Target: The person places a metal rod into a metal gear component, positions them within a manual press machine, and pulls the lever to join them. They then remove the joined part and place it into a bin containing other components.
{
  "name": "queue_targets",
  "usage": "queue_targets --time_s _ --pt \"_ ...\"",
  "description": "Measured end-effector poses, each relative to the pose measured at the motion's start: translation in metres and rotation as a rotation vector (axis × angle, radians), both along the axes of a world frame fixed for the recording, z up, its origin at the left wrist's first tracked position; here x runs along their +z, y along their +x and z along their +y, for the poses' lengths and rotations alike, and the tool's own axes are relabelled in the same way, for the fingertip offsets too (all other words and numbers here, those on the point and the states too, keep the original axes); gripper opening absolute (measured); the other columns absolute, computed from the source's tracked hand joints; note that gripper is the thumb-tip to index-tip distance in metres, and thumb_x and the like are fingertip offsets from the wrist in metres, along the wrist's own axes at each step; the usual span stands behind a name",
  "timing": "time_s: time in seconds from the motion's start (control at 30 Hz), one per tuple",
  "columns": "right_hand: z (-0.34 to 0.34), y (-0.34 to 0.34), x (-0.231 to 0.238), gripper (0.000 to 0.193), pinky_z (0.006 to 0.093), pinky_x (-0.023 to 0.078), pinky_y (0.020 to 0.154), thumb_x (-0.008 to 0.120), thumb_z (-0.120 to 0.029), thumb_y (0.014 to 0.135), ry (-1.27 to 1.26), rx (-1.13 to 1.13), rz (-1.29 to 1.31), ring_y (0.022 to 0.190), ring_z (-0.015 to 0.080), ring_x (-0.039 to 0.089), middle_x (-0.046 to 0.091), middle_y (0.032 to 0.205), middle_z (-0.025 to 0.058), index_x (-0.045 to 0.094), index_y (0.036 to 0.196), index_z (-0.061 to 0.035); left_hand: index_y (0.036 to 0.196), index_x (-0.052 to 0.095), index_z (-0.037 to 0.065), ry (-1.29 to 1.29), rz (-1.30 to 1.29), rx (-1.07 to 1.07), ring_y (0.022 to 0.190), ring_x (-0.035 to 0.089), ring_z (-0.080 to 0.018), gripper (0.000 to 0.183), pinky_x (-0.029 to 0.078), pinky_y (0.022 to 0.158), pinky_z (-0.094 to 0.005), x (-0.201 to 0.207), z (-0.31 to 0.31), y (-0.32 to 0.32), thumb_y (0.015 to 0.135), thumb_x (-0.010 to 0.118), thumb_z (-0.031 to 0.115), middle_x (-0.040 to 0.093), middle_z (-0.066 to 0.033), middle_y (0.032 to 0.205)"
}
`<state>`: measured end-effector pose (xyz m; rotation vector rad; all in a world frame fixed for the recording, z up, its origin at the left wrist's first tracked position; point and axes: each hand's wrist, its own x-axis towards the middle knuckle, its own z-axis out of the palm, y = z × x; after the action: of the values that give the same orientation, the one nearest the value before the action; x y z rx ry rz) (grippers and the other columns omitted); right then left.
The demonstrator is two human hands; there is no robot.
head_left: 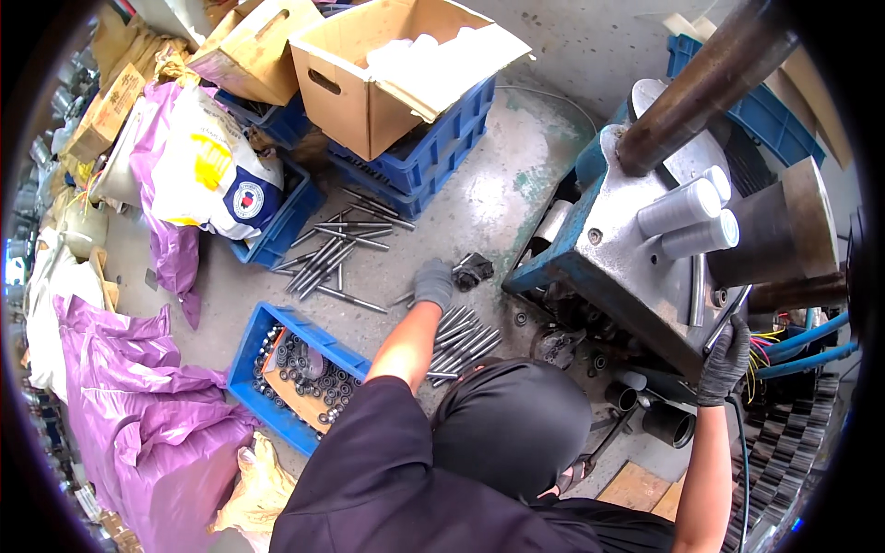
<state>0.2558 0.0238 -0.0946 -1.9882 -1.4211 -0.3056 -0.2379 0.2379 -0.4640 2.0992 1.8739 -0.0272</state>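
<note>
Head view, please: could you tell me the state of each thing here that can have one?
Left hand: gloved, reaching down onto the metal rods on the floor.
Right hand: gloved, gripping the machine's edge.
Cardboard box: flaps open, resting on stacked blue crates.
Blue tray: uncovered, holding small dark rings.
Far rods: scattered loose on the floor.

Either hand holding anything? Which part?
Left hand reaches onto the metal rods on the floor; grasp cannot be told. Right hand grips the machine at its lower edge.
</note>
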Motion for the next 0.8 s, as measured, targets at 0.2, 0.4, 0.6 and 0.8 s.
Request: queue_targets --time_s 0.2,0.4,0.6,0.8 --pt "-0.005 0.0 -0.002 0.023 0.037 0.05 0.096 0.056 -0.009 0.104 0.027 -0.001 -0.025 0.102 0.0259 0.064 0.066 0.11 0.0145 0.064 0.122 0.0026 0.116 0.072 0.014 -0.061 -0.149 0.061 0.108 0.065 -0.0373 0.029 0.054 0.094 -0.0479 0.026 -0.055 0.018 0.089 0.072 0.025 0.068 -0.0175 0.111" --pt "-0.002 -0.007 0.0 0.022 0.0372 0.05 0.093 0.056 -0.009 0.104 0.054 0.02 0.01 0.1 0.0268 0.063 0.064 0.107 0.0143 0.065 0.122 0.001 0.124 0.068 0.007 -0.015 -0.323 0.027 0.109 0.063 -0.0398 0.042 0.053 0.096 -0.0488 0.031 -0.07 0.003 0.09 0.072 0.031 0.067 -0.0197 0.117" --pt "-0.003 -0.006 0.001 0.022 0.0376 0.049 0.092 0.056 -0.008 0.103 0.042 0.011 -0.03 0.098 0.0276 0.062 0.063 0.105 0.0149 0.065 0.122 0.0017 0.128 0.067 0.006 0.025 -0.23 -0.032 0.108 0.061 -0.0412 0.043 0.05 0.098 -0.0501 0.058 -0.1 0.015 0.09 0.068 0.025 0.066 -0.0225 0.118" --pt "-0.007 -0.001 -0.003 0.023 0.0381 0.049 0.092 0.057 -0.01 0.103 0.036 -0.008 -0.032 0.097 0.0281 0.062 0.063 0.104 0.0152 0.064 0.121 0.0018 0.127 0.067 0.006 0.038 -0.283 -0.048 0.114 0.06 -0.0401 0.046 0.051 0.098 -0.0488 0.081 -0.124 0.025 0.085 0.071 0.023 0.065 -0.0215 0.125"
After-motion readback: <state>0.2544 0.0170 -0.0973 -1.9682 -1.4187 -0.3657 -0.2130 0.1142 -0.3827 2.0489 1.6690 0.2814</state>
